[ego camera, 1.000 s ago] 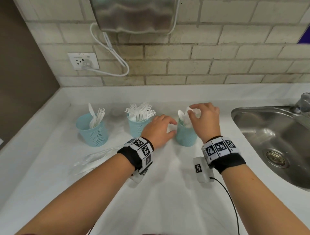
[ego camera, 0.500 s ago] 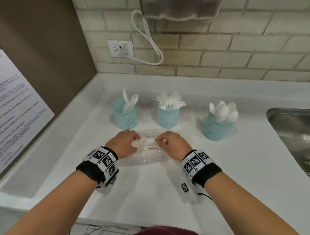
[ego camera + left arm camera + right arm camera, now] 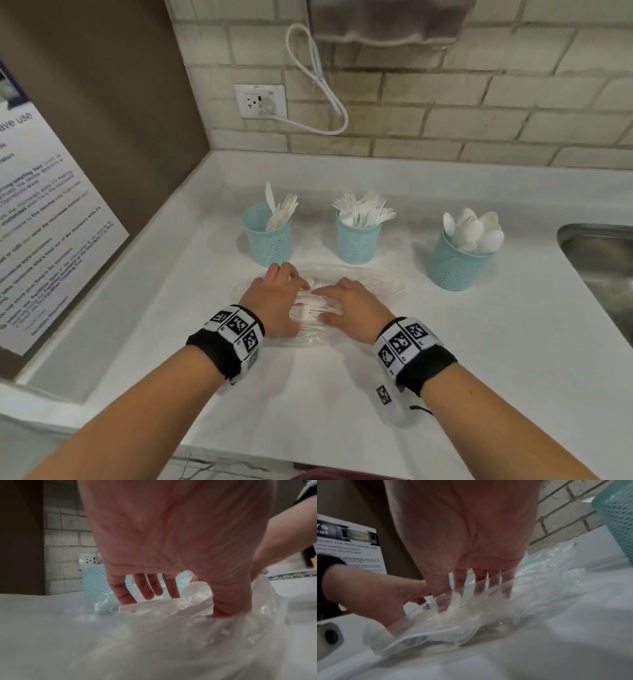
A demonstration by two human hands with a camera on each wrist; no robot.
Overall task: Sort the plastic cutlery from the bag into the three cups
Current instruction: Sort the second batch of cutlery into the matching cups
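Both hands are down on the clear bag (image 3: 371, 279): the left hand (image 3: 277, 301) has its fingers bent onto the plastic and its thumb pushed down into it, while the right hand (image 3: 349, 308) spreads fairly straight fingers over the bag's top (whether either truly pinches the film, I cannot tell). Between the two palms lies the white cutlery (image 3: 310, 308) left in the bag, handles running roughly side to side. The bag's long axis runs left to right, its crumpled far end trailing out beyond the right hand. Just past the fingertips stand three blue cups: the left cup (image 3: 269, 236) with a knife and forks, the middle cup (image 3: 358, 236) bristling with forks, and the right cup (image 3: 457, 260) with spoons, all upright, utensil heads up.
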